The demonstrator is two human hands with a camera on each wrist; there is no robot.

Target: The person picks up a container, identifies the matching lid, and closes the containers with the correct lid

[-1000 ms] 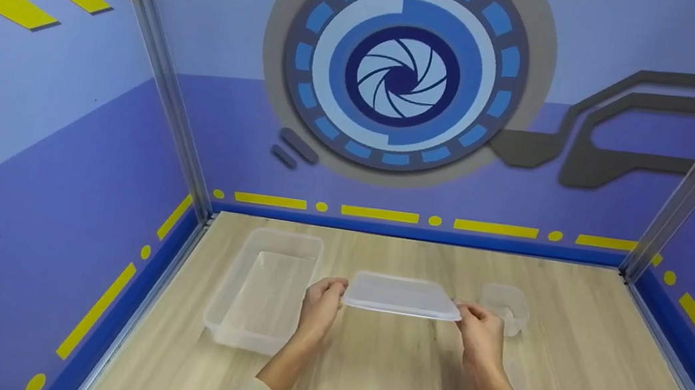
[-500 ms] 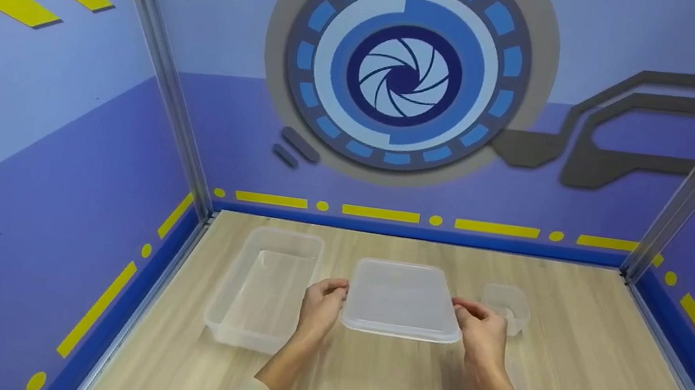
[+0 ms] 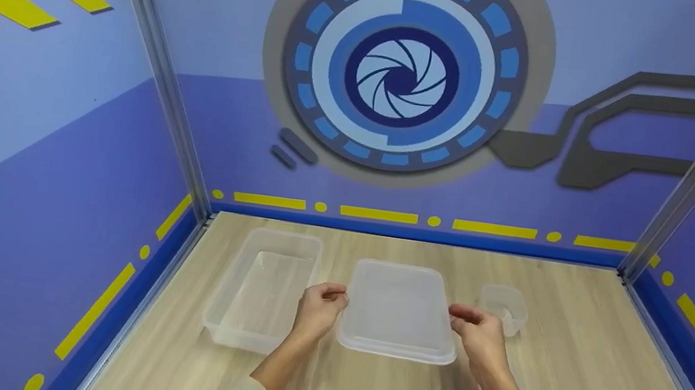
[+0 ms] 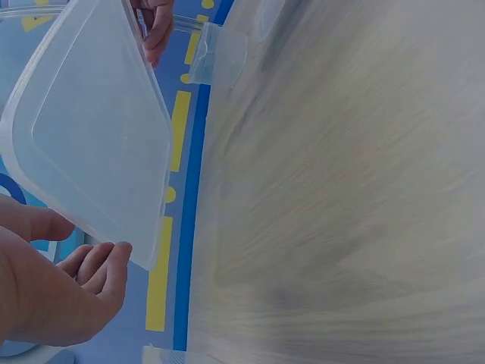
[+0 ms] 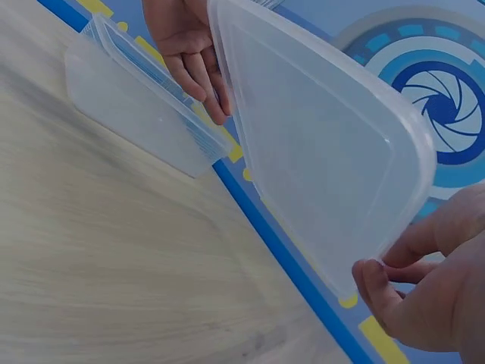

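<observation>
Both hands hold up a translucent plastic lid above the table, one at each side, its broad face tilted toward the head camera. My left hand has its thumb and fingers at the lid's left edge. At the opposite edge, my right hand pinches the rim between thumb and fingers, as the right wrist view shows. To the left stands a large rectangular clear container, its top uncovered. Behind the right hand sits a small clear container, partly hidden by that hand.
The wooden table is bordered by blue and purple printed panels with metal corner posts. In the left wrist view, a flat clear piece lies on the table near the small container.
The lid has tipped from nearly edge-on to showing its broad face, its near edge swinging down toward me. My hands have barely shifted; the containers stay where they were.
</observation>
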